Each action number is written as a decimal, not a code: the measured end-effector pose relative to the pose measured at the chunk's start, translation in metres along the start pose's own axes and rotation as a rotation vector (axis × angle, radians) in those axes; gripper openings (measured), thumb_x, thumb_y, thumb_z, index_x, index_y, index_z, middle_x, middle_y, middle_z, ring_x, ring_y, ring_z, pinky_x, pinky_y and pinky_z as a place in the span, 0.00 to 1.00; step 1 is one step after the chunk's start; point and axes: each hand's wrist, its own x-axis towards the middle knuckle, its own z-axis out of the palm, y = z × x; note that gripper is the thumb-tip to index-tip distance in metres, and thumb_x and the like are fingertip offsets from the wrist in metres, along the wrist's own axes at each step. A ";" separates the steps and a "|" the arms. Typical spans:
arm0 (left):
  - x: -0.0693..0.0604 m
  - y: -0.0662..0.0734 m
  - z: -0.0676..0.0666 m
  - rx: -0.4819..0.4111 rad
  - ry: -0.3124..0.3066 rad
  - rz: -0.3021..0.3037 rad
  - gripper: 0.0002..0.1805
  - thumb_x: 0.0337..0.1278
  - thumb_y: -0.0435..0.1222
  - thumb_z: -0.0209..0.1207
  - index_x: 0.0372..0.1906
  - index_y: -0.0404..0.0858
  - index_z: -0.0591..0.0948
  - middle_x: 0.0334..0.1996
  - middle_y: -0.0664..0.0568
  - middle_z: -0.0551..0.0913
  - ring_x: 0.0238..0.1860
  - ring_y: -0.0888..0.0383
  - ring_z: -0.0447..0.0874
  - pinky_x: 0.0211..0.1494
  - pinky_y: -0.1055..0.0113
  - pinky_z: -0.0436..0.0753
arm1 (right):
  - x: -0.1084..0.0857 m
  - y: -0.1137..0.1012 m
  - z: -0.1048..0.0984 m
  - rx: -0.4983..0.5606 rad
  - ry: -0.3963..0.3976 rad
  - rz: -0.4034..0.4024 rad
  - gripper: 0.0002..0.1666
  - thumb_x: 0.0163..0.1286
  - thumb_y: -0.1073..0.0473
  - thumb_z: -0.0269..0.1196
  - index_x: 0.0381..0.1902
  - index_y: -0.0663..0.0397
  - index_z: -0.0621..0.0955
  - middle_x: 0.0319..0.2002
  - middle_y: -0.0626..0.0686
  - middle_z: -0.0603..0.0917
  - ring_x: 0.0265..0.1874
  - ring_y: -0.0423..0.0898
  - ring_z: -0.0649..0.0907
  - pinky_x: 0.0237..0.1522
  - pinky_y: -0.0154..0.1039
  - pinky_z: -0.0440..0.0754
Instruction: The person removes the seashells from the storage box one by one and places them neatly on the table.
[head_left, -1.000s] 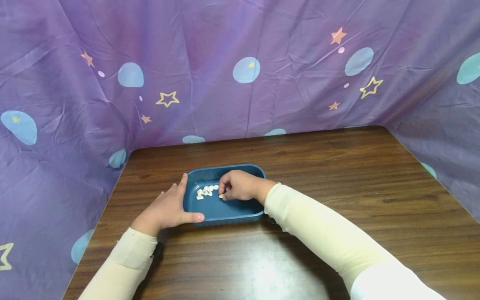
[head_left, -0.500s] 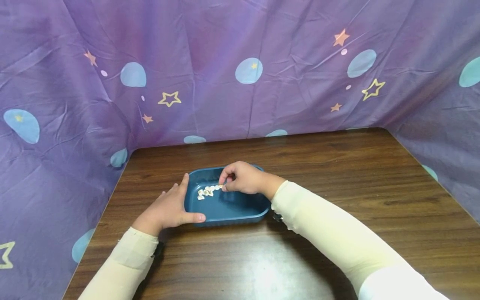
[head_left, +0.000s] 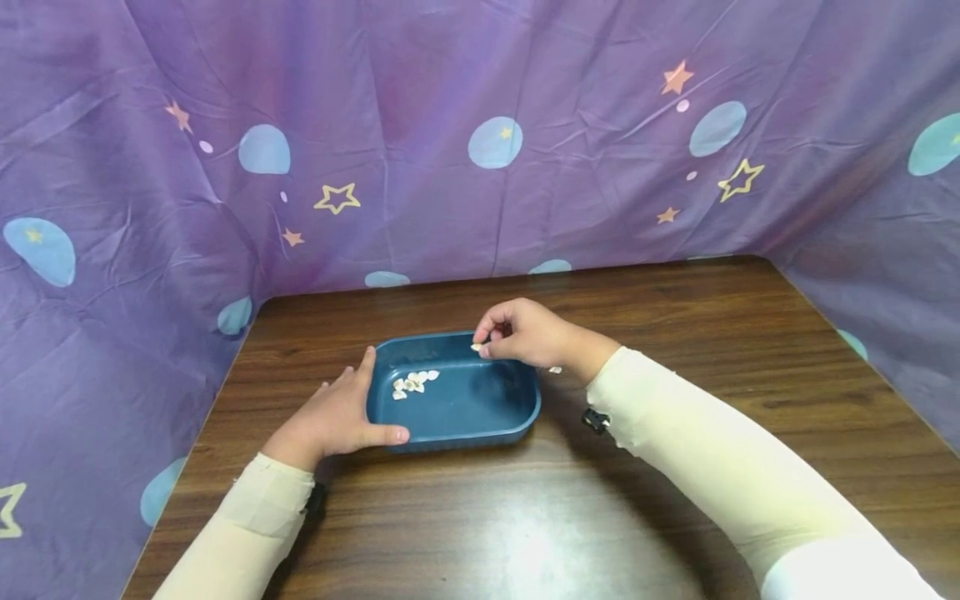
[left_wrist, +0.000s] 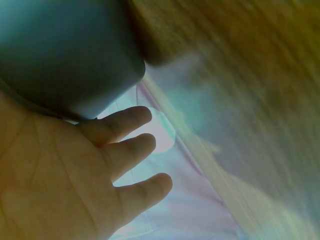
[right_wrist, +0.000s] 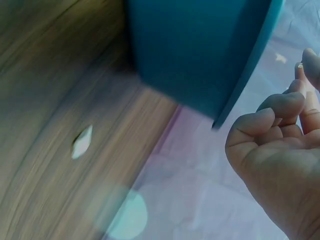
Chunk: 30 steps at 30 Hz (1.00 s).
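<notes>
Broadly, a purple cloth (head_left: 420, 83) printed with stars and blue shapes hangs behind everything, and in front of it stands a wood-grain table (head_left: 675, 350), glossy enough that light objects would probably slide on it. On it sits a blue tray (head_left: 465, 440), likely moulded plastic; I would expect it to be stiff, fairly light and apt to skid when nudged, so a corner or the raised rim seems the best place to steady it. The left hand (head_left: 341, 417) is at its left end, fingers spread well apart, thumb laid over the near rim, nothing clasped. The right hand (head_left: 528, 333) is near the far right of the rim, thumb and fingertip brought together on something small.

Inside the tray, toward the left, lies a cluster of white pieces (head_left: 408, 384) (shells or seeds, perhaps; too small to tell), some touching. They look nearly weightless and hard, maybe brittle, and could slip on the smooth floor; a gentle pinch on opposite edges should suit them. One loose piece (right_wrist: 82, 142), pointed at its ends, lies on the table just outside the tray's right side. Another, the held piece (head_left: 476, 347), is clamped between the right thumb and fingertip by the far rim.
</notes>
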 end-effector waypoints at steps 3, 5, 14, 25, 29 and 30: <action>0.000 0.000 0.000 -0.001 0.001 0.003 0.80 0.46 0.68 0.74 0.84 0.27 0.37 0.80 0.24 0.56 0.81 0.26 0.52 0.78 0.27 0.53 | -0.008 0.007 -0.009 0.008 0.008 0.015 0.05 0.66 0.66 0.73 0.39 0.59 0.88 0.25 0.45 0.76 0.25 0.38 0.73 0.29 0.31 0.72; 0.000 0.000 0.000 0.001 0.003 0.006 0.80 0.46 0.68 0.74 0.84 0.27 0.37 0.79 0.24 0.56 0.81 0.26 0.52 0.78 0.27 0.53 | -0.014 0.011 -0.016 0.002 0.016 0.022 0.05 0.66 0.67 0.72 0.39 0.61 0.88 0.25 0.45 0.76 0.25 0.38 0.73 0.28 0.30 0.72; -0.001 0.001 -0.001 0.004 0.002 0.003 0.80 0.46 0.69 0.73 0.84 0.27 0.37 0.79 0.24 0.56 0.81 0.26 0.53 0.79 0.27 0.53 | -0.040 0.033 -0.042 -0.065 0.071 0.070 0.05 0.66 0.67 0.72 0.38 0.63 0.87 0.26 0.47 0.76 0.27 0.37 0.74 0.30 0.30 0.72; -0.003 0.001 -0.001 0.014 0.004 0.001 0.80 0.46 0.69 0.72 0.84 0.28 0.37 0.79 0.23 0.56 0.80 0.26 0.53 0.78 0.27 0.53 | -0.059 0.060 -0.057 -0.225 0.060 0.135 0.03 0.66 0.65 0.72 0.36 0.55 0.88 0.22 0.44 0.74 0.23 0.37 0.71 0.29 0.33 0.70; -0.002 0.002 0.000 0.014 0.004 0.002 0.80 0.46 0.69 0.73 0.84 0.28 0.38 0.79 0.23 0.57 0.80 0.26 0.54 0.78 0.27 0.54 | -0.063 0.069 -0.057 -0.243 0.035 0.123 0.03 0.63 0.66 0.72 0.34 0.55 0.87 0.21 0.43 0.75 0.22 0.37 0.72 0.28 0.33 0.70; -0.001 0.002 0.001 0.011 0.004 0.002 0.80 0.46 0.69 0.73 0.84 0.28 0.38 0.79 0.24 0.56 0.80 0.26 0.53 0.78 0.27 0.54 | -0.064 0.071 -0.057 -0.247 0.033 0.104 0.03 0.62 0.66 0.72 0.33 0.56 0.87 0.20 0.42 0.75 0.22 0.37 0.72 0.27 0.33 0.70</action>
